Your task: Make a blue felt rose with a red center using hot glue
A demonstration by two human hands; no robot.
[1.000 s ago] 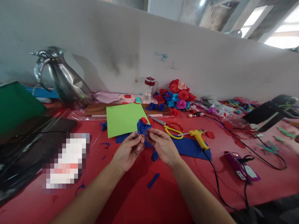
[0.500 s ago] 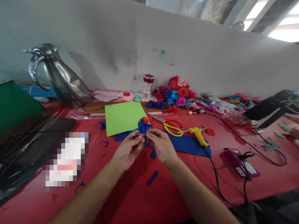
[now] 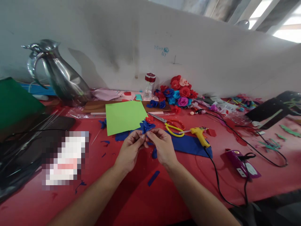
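Between my two hands is a small blue flower [image 3: 147,126] with a red centre, made of a thin sheet material. The fingers of my left hand [image 3: 131,149] pinch its base from the left. From the right, the thumb and fingers of my right hand [image 3: 162,146] grip the same base. Just behind the flower lies a light green square sheet [image 3: 124,116]. A blue strip [image 3: 190,145] passes under and beyond my hands. Scissors with yellow and red handles [image 3: 172,128] rest to the right of the flower.
A yellow glue gun [image 3: 199,136] lies on the strip, its cord running to a purple power socket [image 3: 243,164]. Finished flowers [image 3: 183,92], a lidded glass bottle [image 3: 150,85] and a steel jug [image 3: 63,75] stand along the wall. Blue scraps [image 3: 154,178] lie on the red table.
The flower has turned and tipped slightly between my fingers, so its blue petals now look more spread. Both hands keep their grip at nearly the same place.
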